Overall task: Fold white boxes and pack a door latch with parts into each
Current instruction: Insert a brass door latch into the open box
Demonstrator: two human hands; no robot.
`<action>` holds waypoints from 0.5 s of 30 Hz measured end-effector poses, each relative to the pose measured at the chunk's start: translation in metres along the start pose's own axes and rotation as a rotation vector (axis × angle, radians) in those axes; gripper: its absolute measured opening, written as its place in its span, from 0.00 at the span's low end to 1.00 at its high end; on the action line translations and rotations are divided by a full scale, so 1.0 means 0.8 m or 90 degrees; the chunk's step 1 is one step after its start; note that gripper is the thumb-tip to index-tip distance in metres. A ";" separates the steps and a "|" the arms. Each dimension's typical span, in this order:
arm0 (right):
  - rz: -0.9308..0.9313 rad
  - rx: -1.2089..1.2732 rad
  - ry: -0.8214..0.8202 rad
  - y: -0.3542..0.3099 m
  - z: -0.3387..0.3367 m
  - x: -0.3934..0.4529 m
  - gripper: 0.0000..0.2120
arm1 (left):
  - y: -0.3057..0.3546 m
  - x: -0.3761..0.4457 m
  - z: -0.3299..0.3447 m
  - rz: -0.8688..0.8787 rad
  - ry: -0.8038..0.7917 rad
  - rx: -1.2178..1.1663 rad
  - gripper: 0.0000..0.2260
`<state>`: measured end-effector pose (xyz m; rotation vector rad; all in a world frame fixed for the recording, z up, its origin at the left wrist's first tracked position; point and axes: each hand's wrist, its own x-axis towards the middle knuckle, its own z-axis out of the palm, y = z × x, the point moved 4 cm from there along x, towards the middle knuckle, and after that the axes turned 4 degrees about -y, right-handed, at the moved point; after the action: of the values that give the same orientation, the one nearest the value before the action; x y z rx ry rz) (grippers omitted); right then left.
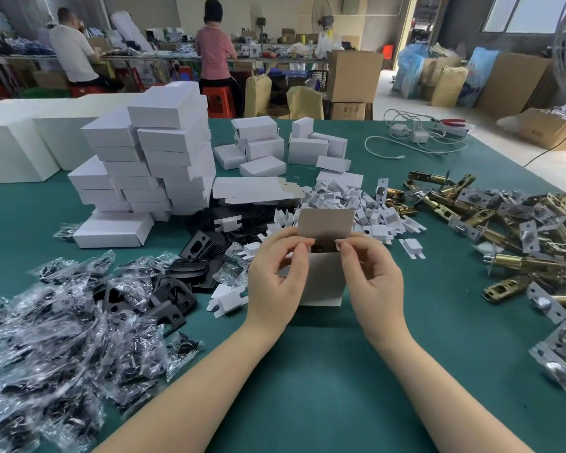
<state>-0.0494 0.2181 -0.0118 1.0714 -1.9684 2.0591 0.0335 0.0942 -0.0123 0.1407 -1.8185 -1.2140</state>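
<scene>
Left hand [276, 273] and right hand [373, 276] pinch the box [324, 276] flaps between bagged parts [62, 322] and latches [504, 223].

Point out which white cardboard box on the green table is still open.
The white cardboard box held by the left hand and right hand: its lid flap stands up; the stacked boxes are closed.
</scene>
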 end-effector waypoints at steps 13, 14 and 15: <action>0.035 0.055 -0.051 -0.005 0.001 0.004 0.22 | -0.002 -0.004 0.004 -0.084 -0.030 -0.077 0.17; 0.031 0.050 -0.048 -0.004 0.000 0.003 0.21 | -0.003 -0.004 0.004 -0.080 -0.031 -0.067 0.15; 0.022 0.042 -0.047 -0.004 -0.001 0.002 0.19 | -0.003 -0.005 0.004 -0.073 -0.032 -0.059 0.13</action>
<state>-0.0491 0.2184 -0.0080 1.1499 -1.9791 2.1457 0.0325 0.0971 -0.0172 0.1654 -1.8148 -1.3912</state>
